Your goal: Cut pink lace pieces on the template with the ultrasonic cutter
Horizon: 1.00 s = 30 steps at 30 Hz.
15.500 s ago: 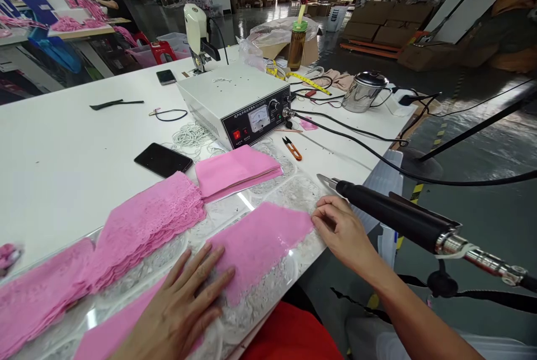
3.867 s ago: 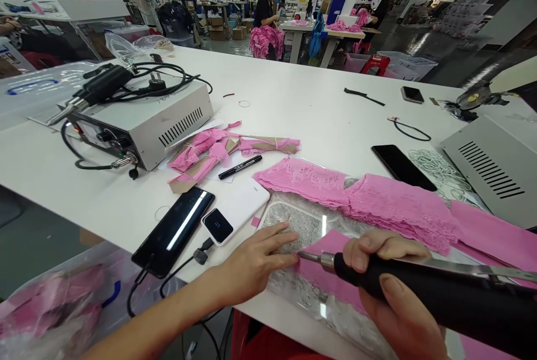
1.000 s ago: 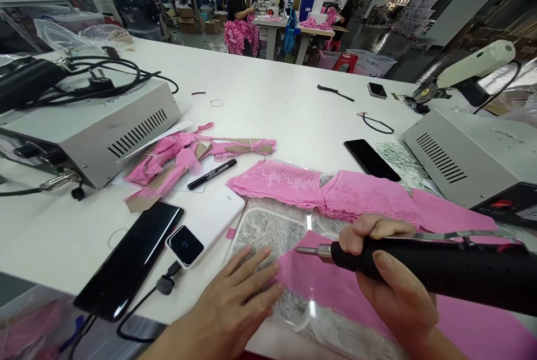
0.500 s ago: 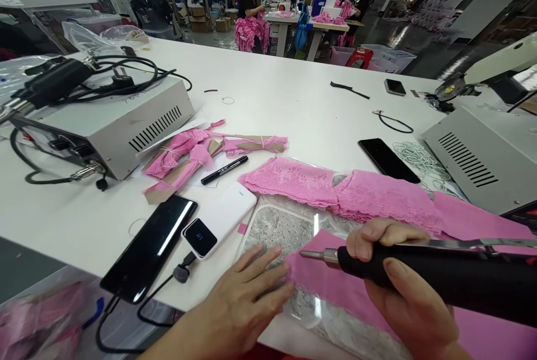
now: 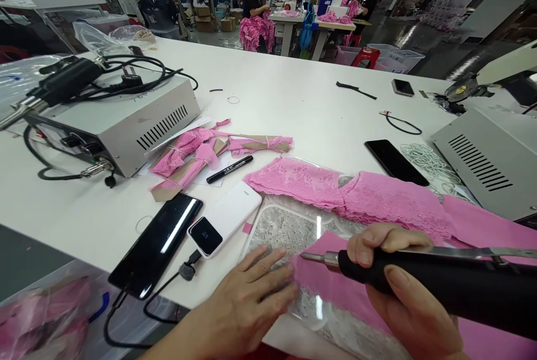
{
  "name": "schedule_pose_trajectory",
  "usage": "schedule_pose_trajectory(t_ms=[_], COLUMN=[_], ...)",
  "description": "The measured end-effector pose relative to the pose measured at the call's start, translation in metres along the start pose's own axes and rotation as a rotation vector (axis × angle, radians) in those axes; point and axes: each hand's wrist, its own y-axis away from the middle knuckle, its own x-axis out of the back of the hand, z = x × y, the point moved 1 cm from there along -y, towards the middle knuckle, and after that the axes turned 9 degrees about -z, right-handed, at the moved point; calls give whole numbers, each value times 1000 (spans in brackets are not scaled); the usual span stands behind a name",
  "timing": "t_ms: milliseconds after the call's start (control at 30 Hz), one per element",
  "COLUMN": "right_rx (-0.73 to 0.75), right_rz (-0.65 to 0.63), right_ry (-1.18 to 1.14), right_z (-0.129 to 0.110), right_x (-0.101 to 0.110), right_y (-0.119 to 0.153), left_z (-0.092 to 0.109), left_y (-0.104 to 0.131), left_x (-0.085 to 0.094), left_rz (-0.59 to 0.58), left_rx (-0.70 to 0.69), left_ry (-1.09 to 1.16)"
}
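Observation:
My right hand [image 5: 406, 287] is wrapped round a black handheld tool [image 5: 474, 287] with a pointed metal tip. That tip is over the left end of a pink fabric piece [image 5: 335, 279]; whether it touches cannot be told. Spread flat, my left hand [image 5: 255, 295] has its fingertips at the fabric's left edge, on a clear plastic-covered grey speckled pad [image 5: 285, 226]. Pink lace pieces [image 5: 306, 181] lie along the pad's far side.
Left of the pad are a white power bank [image 5: 235, 206], a black phone [image 5: 157, 242], a marker [image 5: 229, 169] and bundled pink straps [image 5: 184, 150]. Grey boxes [image 5: 121, 125] stand at both sides. Another phone [image 5: 394, 161] lies right. A person [image 5: 255, 8] stands beyond the table.
The whole view has shifted slightly, so the table items appear a little further right. Both hands and the tool keep nearly the same pose over the fabric.

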Motion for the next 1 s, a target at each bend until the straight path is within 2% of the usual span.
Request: schedule_pose_trajectory(t_ms=[267,367,467,633,667,733,833,1000], right_rx=[6,8,62,188,187,173,163,151], right_rz=[-48,-7,95,328,370,424,418,289], right_ry=[-20,-58,-91,23,44,57,26,-3], right_z=[5,3,-8,-26,-27,-26,-20,-14], right_x=[-1,5,28,88,97,106,102,84], right_y=[2,-2,-8,-2,2,8,12,6], left_z=[-1,-3,-9,-20,-20,-20,-18,-15], left_y=[0,-1,-4,-21,-26,-36,-49,-61], left_x=[2,4,4,-8,-10,-15,-19,-16], left_rz=[-9,24,67,215,222,149,36,-32], left_rx=[-29,-61,-82,-196,-204,-171,-127,-118], left_ry=[-33,-88,-139,-181,-172,-160,-161,-174])
